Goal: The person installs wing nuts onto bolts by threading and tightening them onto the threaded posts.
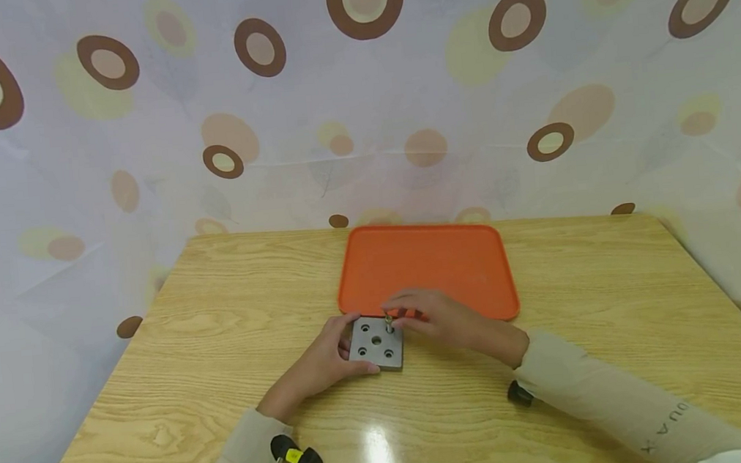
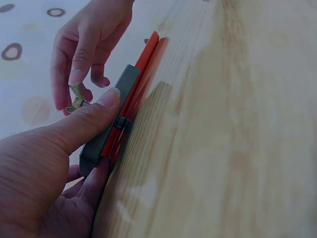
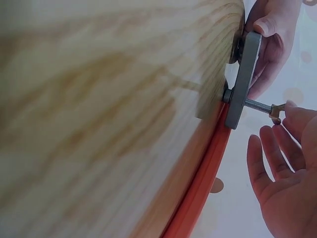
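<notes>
A square grey metal plate, with a central hole and smaller holes near its corners, is held along its left side by my left hand. The left thumb lies at its near edge, the fingers at the far corner. From the far right corner hole rises a threaded bolt, seen side-on in the right wrist view. A brass wing nut sits at the bolt's outer end. My right hand pinches this wing nut between thumb and fingertips, its other fingers spread loosely. Dark round feet show beneath the plate.
An orange tray lies on the wooden table just beyond the plate, its near edge close to both hands. A patterned cloth hangs behind the table. Black camera mounts are strapped at the sleeves.
</notes>
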`<state>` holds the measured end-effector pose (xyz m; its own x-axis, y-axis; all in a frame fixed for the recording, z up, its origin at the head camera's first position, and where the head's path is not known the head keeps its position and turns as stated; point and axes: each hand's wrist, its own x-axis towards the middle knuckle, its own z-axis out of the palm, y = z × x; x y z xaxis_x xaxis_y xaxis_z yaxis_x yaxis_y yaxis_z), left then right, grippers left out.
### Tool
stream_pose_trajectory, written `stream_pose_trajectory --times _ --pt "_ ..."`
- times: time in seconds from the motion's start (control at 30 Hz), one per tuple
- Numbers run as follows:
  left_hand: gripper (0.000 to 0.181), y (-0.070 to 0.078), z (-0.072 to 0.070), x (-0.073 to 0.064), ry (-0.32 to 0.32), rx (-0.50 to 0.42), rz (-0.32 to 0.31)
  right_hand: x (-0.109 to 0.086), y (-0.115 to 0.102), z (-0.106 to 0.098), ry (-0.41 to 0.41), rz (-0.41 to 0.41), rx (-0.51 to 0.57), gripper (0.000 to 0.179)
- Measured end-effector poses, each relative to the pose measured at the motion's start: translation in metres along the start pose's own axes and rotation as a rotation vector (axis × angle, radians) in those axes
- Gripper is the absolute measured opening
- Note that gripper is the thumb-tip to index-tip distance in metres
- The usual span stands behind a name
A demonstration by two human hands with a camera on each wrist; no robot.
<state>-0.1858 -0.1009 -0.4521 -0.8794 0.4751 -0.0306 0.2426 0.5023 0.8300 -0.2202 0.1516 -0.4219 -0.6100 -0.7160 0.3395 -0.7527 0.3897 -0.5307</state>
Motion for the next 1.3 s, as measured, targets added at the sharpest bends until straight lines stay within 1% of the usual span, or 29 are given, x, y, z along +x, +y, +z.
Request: stream_pose_trajectory --times 0.17,0.4,0.47,0.73,0.87,1.0,1.03,1.2,1.23,1.27,1.3 --pt "0.094 -0.0010 0.0008 0.0006 0.002 0.013 0.003 0.0002 -0.0005 0.0015 0.006 0.017 0.000 0.033" --pt "0.094 -0.0002 0.0003 0.0006 -0.007 0.008 -0.004 0.0000 -0.0018 0.0019 -0.002 0.079 0.029 0.032" --pt "0.094 -0.0003 0.0004 0.0007 -0.006 0.004 0.004 0.0001 -0.0019 0.0018 -0.004 0.091 0.028 0.032" --pt "0.092 0.0009 0.0006 0.0003 -0.002 -0.010 0.011 -0.0015 -0.0026 -0.0002 0.007 0.111 0.024 0.030" --pt "0.092 -0.0001 0.0006 0.0004 -0.003 -0.007 0.001 -0.0028 -0.0015 -0.0014 0.014 0.111 0.008 0.028" --pt "0.092 -0.0013 0.0008 0.0003 -0.001 -0.002 0.007 -0.0028 -0.0004 -0.0022 0.023 0.096 -0.023 0.025" --pt "0.091 0.0044 -0.0004 -0.0015 -0.002 -0.003 0.008 -0.0028 -0.0005 -0.0026 0.026 0.092 -0.034 0.024" --pt "0.090 0.0059 -0.0007 -0.0012 0.000 -0.019 0.009 -0.0020 -0.0003 -0.0035 0.047 0.071 -0.053 0.019" --pt "0.090 0.0057 -0.0007 -0.0010 -0.001 -0.021 0.007 -0.0021 -0.0003 -0.0035 0.052 0.069 -0.050 0.018" --pt "0.091 0.0000 0.0007 0.0009 0.001 -0.023 0.009 -0.0022 -0.0001 -0.0036 0.057 0.065 -0.047 0.018" --pt "0.091 -0.0004 0.0010 0.0011 0.000 -0.019 0.007 -0.0023 -0.0002 -0.0037 0.060 0.064 -0.048 0.017"
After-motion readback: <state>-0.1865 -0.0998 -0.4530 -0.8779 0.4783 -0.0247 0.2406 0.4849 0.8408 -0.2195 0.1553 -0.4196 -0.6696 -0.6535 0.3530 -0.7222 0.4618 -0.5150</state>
